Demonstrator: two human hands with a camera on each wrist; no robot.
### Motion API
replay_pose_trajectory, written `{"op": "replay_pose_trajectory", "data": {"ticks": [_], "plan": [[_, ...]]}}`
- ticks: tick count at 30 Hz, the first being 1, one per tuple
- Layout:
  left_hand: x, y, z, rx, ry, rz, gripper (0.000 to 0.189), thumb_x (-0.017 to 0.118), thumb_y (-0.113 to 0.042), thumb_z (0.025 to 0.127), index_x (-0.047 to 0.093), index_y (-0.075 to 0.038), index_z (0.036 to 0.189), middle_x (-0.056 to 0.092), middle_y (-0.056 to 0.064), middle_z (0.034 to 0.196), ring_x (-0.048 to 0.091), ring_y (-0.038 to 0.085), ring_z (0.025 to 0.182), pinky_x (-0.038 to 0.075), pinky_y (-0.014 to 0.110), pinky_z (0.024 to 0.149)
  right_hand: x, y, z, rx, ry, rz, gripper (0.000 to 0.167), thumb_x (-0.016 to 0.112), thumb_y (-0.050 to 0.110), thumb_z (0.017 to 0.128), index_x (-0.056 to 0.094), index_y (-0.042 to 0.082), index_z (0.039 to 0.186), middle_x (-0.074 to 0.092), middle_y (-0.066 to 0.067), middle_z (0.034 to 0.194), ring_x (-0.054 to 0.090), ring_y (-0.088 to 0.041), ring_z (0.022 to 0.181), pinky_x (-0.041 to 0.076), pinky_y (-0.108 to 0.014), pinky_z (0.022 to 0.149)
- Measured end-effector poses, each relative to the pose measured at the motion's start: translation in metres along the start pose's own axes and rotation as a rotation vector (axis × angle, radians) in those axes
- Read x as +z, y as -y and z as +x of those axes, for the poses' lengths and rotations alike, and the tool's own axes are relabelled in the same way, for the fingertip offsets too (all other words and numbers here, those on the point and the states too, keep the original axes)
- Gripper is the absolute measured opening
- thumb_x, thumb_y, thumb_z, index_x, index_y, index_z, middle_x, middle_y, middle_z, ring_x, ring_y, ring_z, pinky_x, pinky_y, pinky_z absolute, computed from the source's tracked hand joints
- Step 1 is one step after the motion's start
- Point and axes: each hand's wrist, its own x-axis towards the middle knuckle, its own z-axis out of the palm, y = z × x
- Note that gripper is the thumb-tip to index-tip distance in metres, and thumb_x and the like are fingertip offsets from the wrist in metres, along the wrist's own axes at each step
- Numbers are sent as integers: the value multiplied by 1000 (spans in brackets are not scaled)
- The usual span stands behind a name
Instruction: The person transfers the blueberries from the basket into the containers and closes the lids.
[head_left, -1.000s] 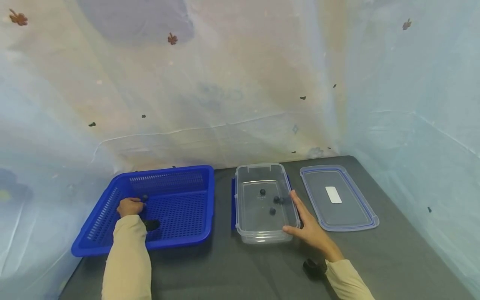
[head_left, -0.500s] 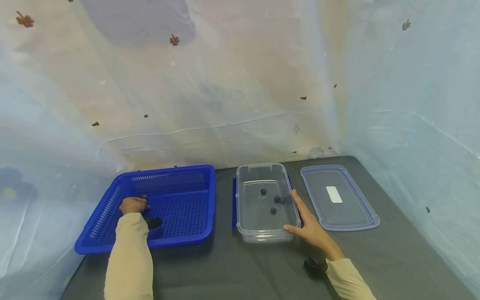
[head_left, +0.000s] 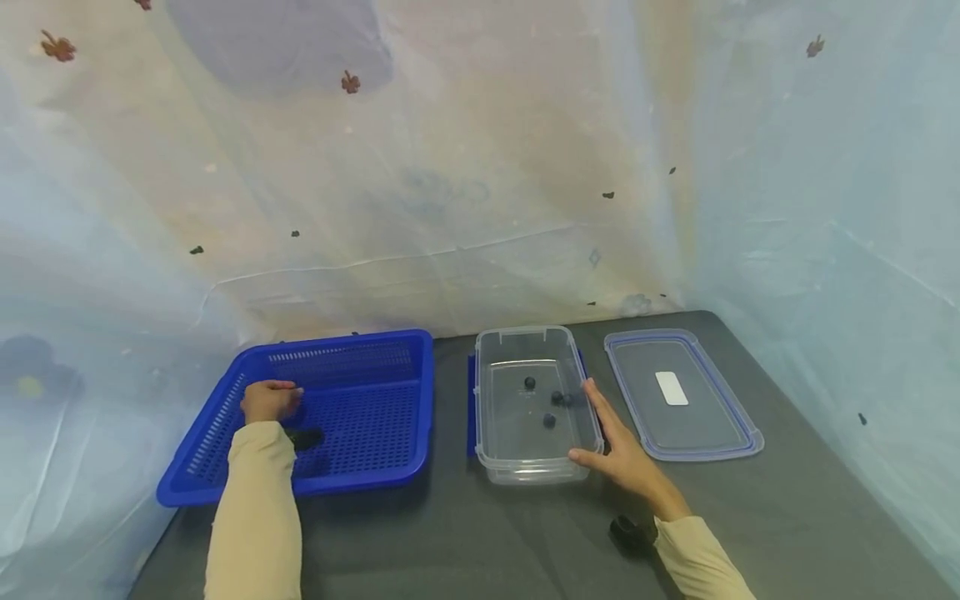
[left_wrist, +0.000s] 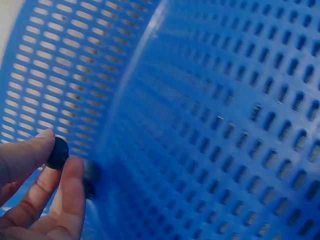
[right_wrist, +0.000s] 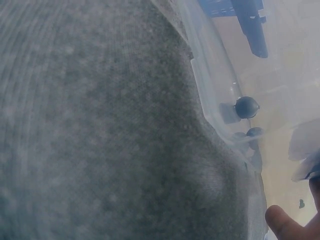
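My left hand (head_left: 270, 402) is inside the blue basket (head_left: 375, 480), near its left wall. In the left wrist view, thumb and fingertips pinch a dark round blueberry (left_wrist: 59, 153). Partly hidden behind those fingers, more dark berries (left_wrist: 90, 172) lie low by the basket wall. My right hand (head_left: 626, 462) rests with spread, extended fingers along the right side of a clear plastic box (head_left: 501, 417). Several blueberries (head_left: 550, 421) lie on the box floor. A berry (right_wrist: 247, 107) also shows through the clear wall in the right wrist view, where only part of my right hand (right_wrist: 292, 227) appears.
A clear lid (head_left: 690, 429) with a blue seal and white label lies right of the box on the dark grey table (head_left: 450, 550). Blue latch flaps hang at the box's sides. A patterned sheet (head_left: 480, 167) hangs behind the table.
My left hand has turned and risen slightly in the basket. The berry seen just beyond it earlier is now out of sight in the head view. My right hand stays at the box.
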Motion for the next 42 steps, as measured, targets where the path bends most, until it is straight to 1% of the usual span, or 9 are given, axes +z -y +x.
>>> {"op": "replay_pose_trajectory", "data": {"ticks": [2, 3, 7, 13, 17, 25, 31, 34, 42], "plan": [[-3, -8, 0, -12, 8, -127, 28, 65, -1, 89, 61, 16, 112, 64, 5, 66, 69, 20, 70, 57, 32, 67, 0, 1, 1, 3, 5, 3, 105, 81, 19, 75, 14, 10, 156, 7, -7, 161, 11, -35, 144, 17, -64, 105], [-4, -12, 0, -10, 13, -176, 29, 65, 1, 90, 59, 16, 114, 63, 0, 66, 68, 15, 63, 57, 28, 63, 0, 2, 2, 4, 7, 5, 105, 81, 20, 76, 14, 10, 156, 6, -6, 161, 11, -34, 144, 17, -64, 105], [-8, -29, -1, 2, 26, -297, 37, 64, 1, 91, 55, 15, 124, 60, -6, 71, 63, 4, 60, 55, 23, 66, 0, 2, 4, 5, 11, 11, 103, 79, 22, 78, 13, 8, 156, 5, -5, 161, 10, -35, 144, 15, -65, 105], [-10, -46, -5, 71, 39, -322, 43, 66, -2, 91, 53, 11, 129, 64, -1, 89, 62, 0, 68, 54, 21, 71, 0, 2, 5, 3, 14, 10, 103, 79, 23, 79, 12, 8, 156, 4, -5, 161, 9, -35, 145, 15, -66, 105], [-10, -56, -10, 101, 48, -303, 46, 68, -1, 89, 53, 9, 130, 57, 3, 106, 58, -4, 73, 53, 22, 78, 0, 2, 5, -7, 17, 2, 103, 79, 22, 78, 13, 8, 156, 5, -5, 161, 9, -35, 144, 16, -66, 105], [-12, -72, -20, 150, 49, -333, 45, 69, 2, 87, 54, 7, 129, 55, 0, 99, 56, 2, 80, 51, 17, 73, 1, 2, 4, -15, 14, -12, 103, 79, 22, 78, 13, 10, 156, 6, -8, 161, 10, -35, 144, 16, -67, 104], [-9, -88, -34, 211, 69, -290, 48, 66, -10, 93, 50, 3, 136, 53, 11, 120, 56, 12, 99, 47, 32, 93, 2, 4, 0, -5, 4, 2, 103, 80, 21, 77, 15, 13, 156, 8, -13, 160, 10, -36, 144, 16, -66, 104], [-5, -98, -42, 261, 79, -288, 48, 67, -13, 93, 51, 3, 135, 52, 18, 128, 55, 16, 105, 45, 37, 96, 1, 5, -1, 2, -9, 5, 103, 80, 21, 76, 15, 14, 156, 9, -10, 161, 11, -35, 144, 16, -66, 104], [8, -121, -56, 327, 164, -431, 46, 69, -7, 90, 52, 8, 130, 58, 8, 109, 60, 8, 91, 51, 20, 81, 1, 2, -2, -1, -3, -7, 103, 79, 21, 77, 14, 12, 156, 8, -8, 161, 11, -35, 144, 16, -66, 104]]}}
